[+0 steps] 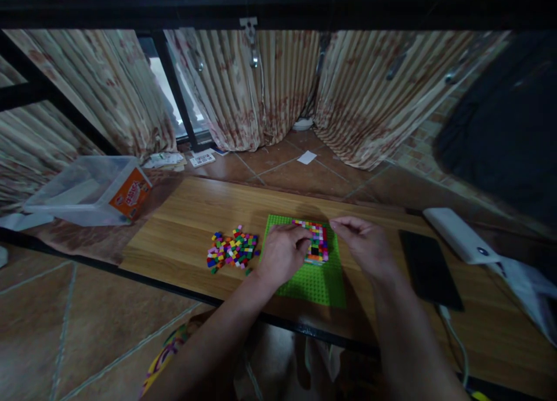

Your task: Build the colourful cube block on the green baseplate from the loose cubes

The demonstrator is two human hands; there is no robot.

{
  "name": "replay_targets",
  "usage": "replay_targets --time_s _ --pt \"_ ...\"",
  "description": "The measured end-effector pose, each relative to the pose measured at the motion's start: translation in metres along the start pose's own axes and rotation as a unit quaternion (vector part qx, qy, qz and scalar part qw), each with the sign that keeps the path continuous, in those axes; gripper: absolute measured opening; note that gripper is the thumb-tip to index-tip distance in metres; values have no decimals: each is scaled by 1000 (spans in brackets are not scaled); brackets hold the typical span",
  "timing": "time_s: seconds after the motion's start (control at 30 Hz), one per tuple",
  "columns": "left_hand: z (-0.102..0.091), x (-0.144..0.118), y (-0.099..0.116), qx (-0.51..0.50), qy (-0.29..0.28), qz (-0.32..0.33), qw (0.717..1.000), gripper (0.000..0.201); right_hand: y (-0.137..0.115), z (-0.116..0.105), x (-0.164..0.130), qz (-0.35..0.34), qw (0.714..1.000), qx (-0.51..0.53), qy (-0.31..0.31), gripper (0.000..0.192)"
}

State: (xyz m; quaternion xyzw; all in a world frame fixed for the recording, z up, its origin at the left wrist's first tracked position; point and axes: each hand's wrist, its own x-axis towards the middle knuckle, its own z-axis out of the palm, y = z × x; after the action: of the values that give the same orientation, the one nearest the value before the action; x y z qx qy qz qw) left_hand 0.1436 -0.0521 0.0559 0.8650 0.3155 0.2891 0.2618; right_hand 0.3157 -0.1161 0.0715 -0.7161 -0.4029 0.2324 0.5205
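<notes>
Left hand (282, 255) lies curled on the green baseplate (313, 282) with fingertips touching the multicoloured block patch (317, 242), apparently pressing it; can't tell if it pinches a piece. Right hand (363, 241) hovers at 3 o'clock of that patch, thumb and forefinger nearly closed, whether on a block I can't tell, too small. Loose blocks (232, 250) sit at 9 o'clock of the plate on the wooden table (183, 227), phone (429, 268) at 3 o'clock; my take: keep the left hand pinning the plate flat, seat each cube square on its studs, push straight down.
</notes>
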Motion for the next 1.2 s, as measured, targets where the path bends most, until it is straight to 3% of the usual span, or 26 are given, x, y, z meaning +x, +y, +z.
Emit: replay_targets --time_s 0.23,0.53,0.83,1.2 --pt "7 1 5 64 3 4 998 12 -2 -6 0 -4 1000 -9 13 28" --pt "8 3 10 71 13 0 997 12 -1 -6 -2 -7 1000 -14 7 26" --pt "12 3 7 48 20 -1 999 16 10 3 -2 17 998 -5 -64 28" --pt "9 2 14 76 1 -4 997 19 23 14 -1 30 994 -76 -76 60"
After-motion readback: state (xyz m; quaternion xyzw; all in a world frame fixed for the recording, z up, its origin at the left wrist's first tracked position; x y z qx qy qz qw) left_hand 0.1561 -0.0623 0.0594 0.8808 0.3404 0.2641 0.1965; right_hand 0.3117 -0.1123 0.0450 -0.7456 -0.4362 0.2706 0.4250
